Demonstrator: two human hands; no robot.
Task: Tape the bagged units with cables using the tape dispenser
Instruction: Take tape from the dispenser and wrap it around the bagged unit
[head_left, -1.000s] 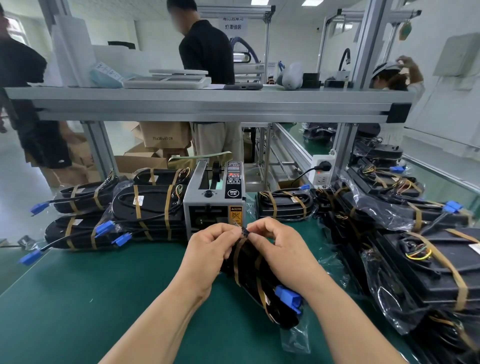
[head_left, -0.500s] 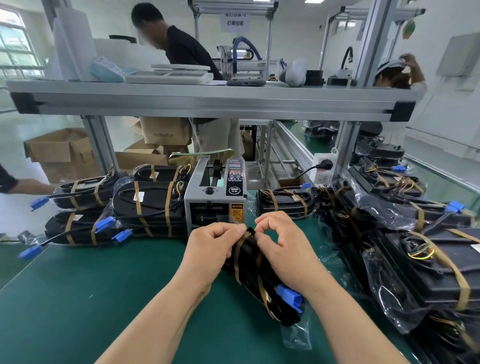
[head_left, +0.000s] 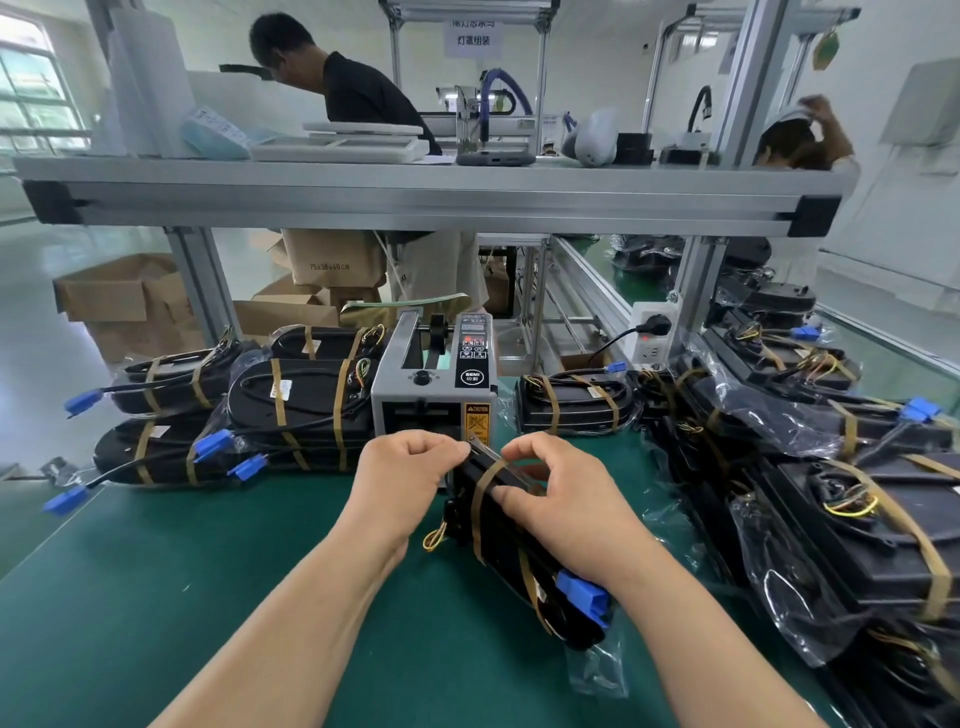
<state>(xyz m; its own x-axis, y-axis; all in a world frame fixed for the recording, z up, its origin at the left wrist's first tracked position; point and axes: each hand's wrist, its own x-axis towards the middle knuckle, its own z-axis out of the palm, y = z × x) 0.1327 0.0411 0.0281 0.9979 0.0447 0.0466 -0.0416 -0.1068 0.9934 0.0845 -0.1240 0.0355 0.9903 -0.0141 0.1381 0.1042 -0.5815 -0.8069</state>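
A black bagged unit (head_left: 511, 556) with a cable and a blue connector (head_left: 584, 597) stands on edge on the green mat, just in front of the grey tape dispenser (head_left: 434, 384). Brown tape strips wrap around it. My left hand (head_left: 402, 478) grips the unit's far end with curled fingers. My right hand (head_left: 558, 493) holds the top edge from the right, fingers curled over a tape strip. Yellow wires (head_left: 434, 535) stick out below my left hand.
Taped units with blue connectors are stacked at the left (head_left: 291, 410). One taped unit (head_left: 571, 400) lies right of the dispenser, and a pile of bagged units (head_left: 831, 499) fills the right side. An aluminium shelf (head_left: 415, 197) spans overhead. People stand behind.
Both hands have shifted slightly apart on the unit's far end, and my right fingers now lie over the tape strip. The unit has tilted a little, showing yellow wires.
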